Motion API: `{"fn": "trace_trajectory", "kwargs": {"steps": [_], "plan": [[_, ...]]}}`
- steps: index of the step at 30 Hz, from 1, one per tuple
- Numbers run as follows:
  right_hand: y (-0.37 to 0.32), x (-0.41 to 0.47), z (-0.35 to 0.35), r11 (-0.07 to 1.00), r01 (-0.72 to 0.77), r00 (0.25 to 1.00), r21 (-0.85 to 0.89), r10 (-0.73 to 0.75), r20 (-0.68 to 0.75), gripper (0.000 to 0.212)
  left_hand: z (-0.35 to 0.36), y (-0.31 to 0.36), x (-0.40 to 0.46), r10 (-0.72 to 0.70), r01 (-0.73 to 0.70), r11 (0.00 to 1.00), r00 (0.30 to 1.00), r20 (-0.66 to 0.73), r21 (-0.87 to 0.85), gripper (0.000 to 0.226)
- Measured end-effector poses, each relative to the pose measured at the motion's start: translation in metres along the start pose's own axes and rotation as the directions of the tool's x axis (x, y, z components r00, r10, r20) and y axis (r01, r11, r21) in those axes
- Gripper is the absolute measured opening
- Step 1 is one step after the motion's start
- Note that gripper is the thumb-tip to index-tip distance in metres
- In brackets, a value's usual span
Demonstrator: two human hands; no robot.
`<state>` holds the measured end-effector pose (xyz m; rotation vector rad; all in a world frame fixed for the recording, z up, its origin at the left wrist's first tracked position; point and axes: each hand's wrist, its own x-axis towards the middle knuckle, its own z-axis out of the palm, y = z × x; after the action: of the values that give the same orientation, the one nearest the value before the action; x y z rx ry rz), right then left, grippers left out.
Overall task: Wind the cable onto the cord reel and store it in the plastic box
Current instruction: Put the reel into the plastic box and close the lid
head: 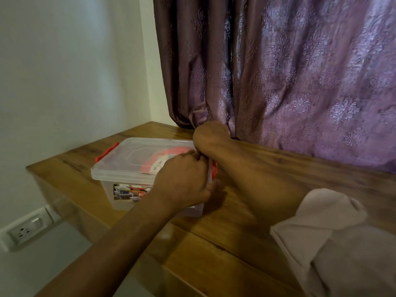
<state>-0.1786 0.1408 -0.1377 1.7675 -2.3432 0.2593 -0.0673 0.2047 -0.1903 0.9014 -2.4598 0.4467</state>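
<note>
You are closing the box (pixel 137 168), which is sitting on the worktop (pixel 246 221) with the reel (pixel 165 157) inside under the lid. Both hands, left (pixel 184 181) and right (pixel 211 136), are clamping its right latch (pixel 214 170). Next, press it shut.

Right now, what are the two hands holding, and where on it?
Both hands are at the right end of the plastic box: the left hand grips the red latch there, the right hand presses the lid's far corner. Exact finger contact is hidden.
</note>
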Motion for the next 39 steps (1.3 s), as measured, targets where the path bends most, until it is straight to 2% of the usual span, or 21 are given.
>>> {"fn": "trace_trajectory", "kwargs": {"steps": [4, 6, 9, 11, 15, 20, 23, 27, 30, 32, 35, 39], "plan": [[0.023, -0.008, 0.004, 0.985, 0.092, 0.991, -0.149, -0.105, -0.079, 0.039, 0.003, -0.003, -0.01, 0.018, -0.013, 0.999, 0.99, -0.139, 0.04, 0.061], [0.038, -0.006, 0.007, 0.994, 0.044, 0.996, -0.099, -0.051, -0.07, 0.039, 0.006, -0.007, -0.012, 0.036, -0.037, 0.999, 0.979, -0.2, -0.006, 0.063], [0.062, 0.0, 0.013, 0.999, -0.026, 0.994, 0.04, 0.022, 0.103, 0.044, 0.018, -0.021, -0.02, 0.099, -0.124, 0.99, 0.956, -0.277, -0.074, 0.059], [0.076, 0.003, 0.02, 0.991, -0.052, 0.994, 0.127, 0.039, 0.104, 0.044, 0.034, -0.04, -0.029, 0.105, -0.138, 0.985, 0.953, -0.283, -0.1, 0.058], [0.091, 0.017, 0.026, 0.958, -0.109, 0.992, 0.264, 0.122, -0.036, 0.042, 0.068, -0.078, -0.029, -0.11, 0.093, 0.991, 0.975, -0.193, -0.094, 0.062], [0.071, 0.04, 0.04, 0.885, -0.075, 0.981, 0.46, 0.149, -0.127, 0.055, 0.109, -0.093, 0.035, -0.256, 0.252, 0.965, 0.966, -0.045, -0.069, 0.069], [0.051, 0.055, 0.069, 0.915, -0.021, 0.988, 0.402, 0.08, -0.132, 0.05, 0.132, -0.103, 0.077, -0.311, 0.312, 0.95, 0.95, 0.031, -0.029, 0.084], [0.057, 0.09, 0.092, 0.958, 0.134, 0.961, 0.255, -0.063, -0.269, 0.036, 0.155, -0.122, 0.114, -0.334, 0.337, 0.941, 0.939, 0.076, -0.028, 0.1], [0.058, 0.118, 0.1, 0.943, 0.212, 0.952, 0.257, -0.14, -0.274, 0.037, 0.168, -0.137, 0.132, -0.344, 0.347, 0.938, 0.936, 0.075, -0.023, 0.103], [0.054, 0.131, 0.102, 0.932, 0.149, 0.968, 0.33, -0.07, -0.241, 0.038, 0.173, -0.145, 0.139, -0.339, 0.342, 0.94, 0.937, 0.081, -0.024, 0.104], [0.048, 0.14, 0.105, 0.886, 0.0, 0.979, 0.465, 0.095, -0.181, 0.057, 0.175, -0.155, 0.143, -0.324, 0.328, 0.944, 0.941, 0.097, -0.026, 0.107], [0.047, 0.139, 0.102, 0.871, 0.033, 0.987, 0.489, 0.049, -0.154, 0.053, 0.164, -0.157, 0.144, -0.3, 0.306, 0.952, 0.941, 0.158, -0.015, 0.111]]}}
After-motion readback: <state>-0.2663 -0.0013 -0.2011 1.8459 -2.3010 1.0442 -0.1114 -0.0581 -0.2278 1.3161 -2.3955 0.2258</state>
